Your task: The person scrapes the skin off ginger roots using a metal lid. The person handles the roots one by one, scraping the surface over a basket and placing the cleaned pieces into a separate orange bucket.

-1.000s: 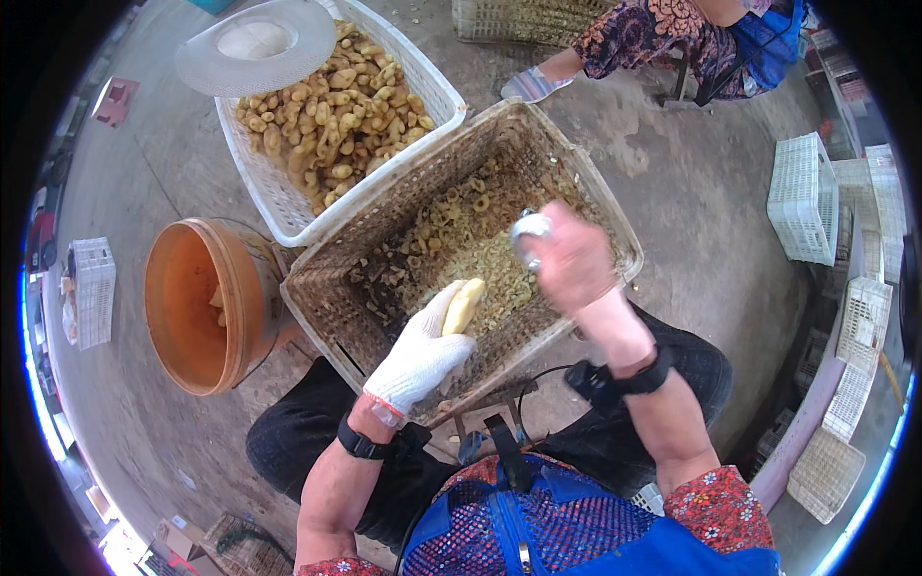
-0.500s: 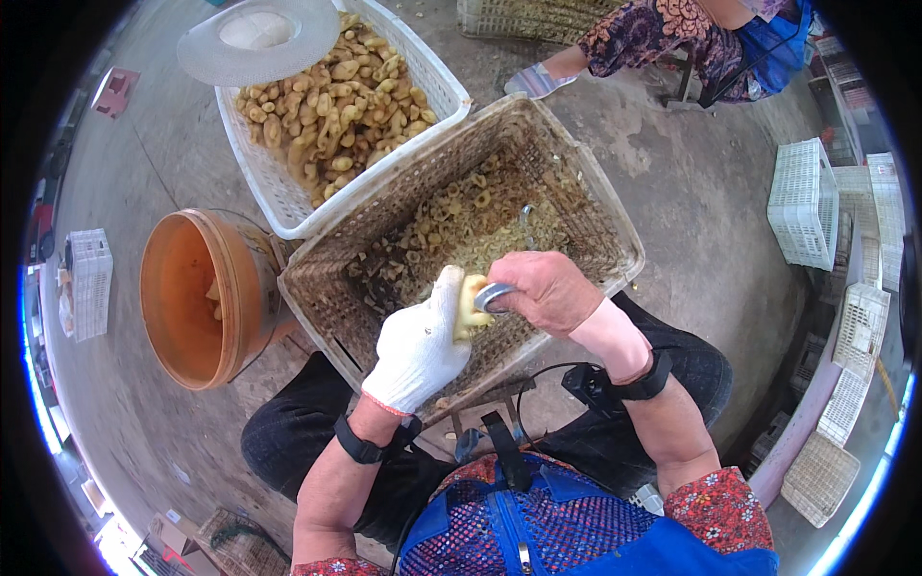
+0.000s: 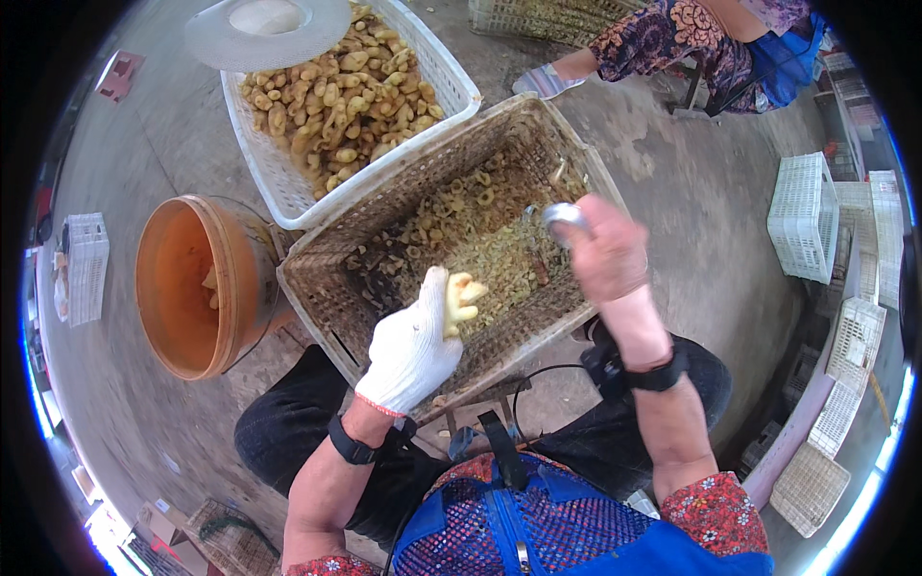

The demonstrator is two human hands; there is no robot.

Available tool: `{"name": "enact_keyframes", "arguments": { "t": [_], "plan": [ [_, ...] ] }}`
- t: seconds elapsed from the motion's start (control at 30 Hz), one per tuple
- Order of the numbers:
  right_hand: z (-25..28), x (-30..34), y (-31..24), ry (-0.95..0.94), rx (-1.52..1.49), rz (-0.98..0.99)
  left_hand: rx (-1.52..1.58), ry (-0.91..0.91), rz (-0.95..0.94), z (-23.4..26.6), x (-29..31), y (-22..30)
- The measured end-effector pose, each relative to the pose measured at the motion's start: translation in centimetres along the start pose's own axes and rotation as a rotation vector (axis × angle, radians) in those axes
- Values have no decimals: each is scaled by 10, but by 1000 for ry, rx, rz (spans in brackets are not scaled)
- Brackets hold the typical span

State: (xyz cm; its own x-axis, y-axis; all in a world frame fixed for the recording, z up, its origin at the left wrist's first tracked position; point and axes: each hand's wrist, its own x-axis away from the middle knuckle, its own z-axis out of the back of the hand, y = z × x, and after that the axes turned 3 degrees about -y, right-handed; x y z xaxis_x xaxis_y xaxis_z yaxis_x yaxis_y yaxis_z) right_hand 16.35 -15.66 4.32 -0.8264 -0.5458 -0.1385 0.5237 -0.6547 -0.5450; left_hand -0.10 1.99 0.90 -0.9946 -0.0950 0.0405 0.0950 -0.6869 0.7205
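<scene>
My left hand (image 3: 411, 344), in a white knit glove, is closed around a pale yellow piece of peeled ginger (image 3: 464, 300) whose knobs stick out past the fingers. Off to its right, my bare right hand (image 3: 610, 252) grips a shiny metal tool (image 3: 565, 219) with a rounded end; motion blurs it, and its exact kind is unclear. Both hands are over a dirty plastic crate (image 3: 327, 252) with peel scraps (image 3: 499, 252) on its bottom. Among the scraps lies another tool with a metal end and a brown handle (image 3: 541, 271).
A white crate (image 3: 259, 182) heaped with ginger roots (image 3: 351, 101) stands behind, a translucent brimmed hat (image 3: 322, 29) over its corner. An orange bucket (image 3: 158, 288) with a few pieces inside is at left. Another person's leg (image 3: 648, 43) shows top right. Stacked white crates (image 3: 805, 216) line the right.
My right hand has swung up and right with the metal tool, away from the ginger. My left hand still holds the ginger, almost in place.
</scene>
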Motion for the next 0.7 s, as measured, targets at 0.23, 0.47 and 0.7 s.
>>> {"name": "enact_keyframes", "arguments": {
  "t": [0.23,0.47,0.7],
  "plan": [
    [-18,18,-19,-408,-268,250,-128,-28,38,0,-2,4],
    [-31,30,-35,-411,-15,377,-355,-134,29,-3,-3,9],
    [-34,27,-18,-236,87,193,-331,-188,114,2,-8,12]
  ]
}}
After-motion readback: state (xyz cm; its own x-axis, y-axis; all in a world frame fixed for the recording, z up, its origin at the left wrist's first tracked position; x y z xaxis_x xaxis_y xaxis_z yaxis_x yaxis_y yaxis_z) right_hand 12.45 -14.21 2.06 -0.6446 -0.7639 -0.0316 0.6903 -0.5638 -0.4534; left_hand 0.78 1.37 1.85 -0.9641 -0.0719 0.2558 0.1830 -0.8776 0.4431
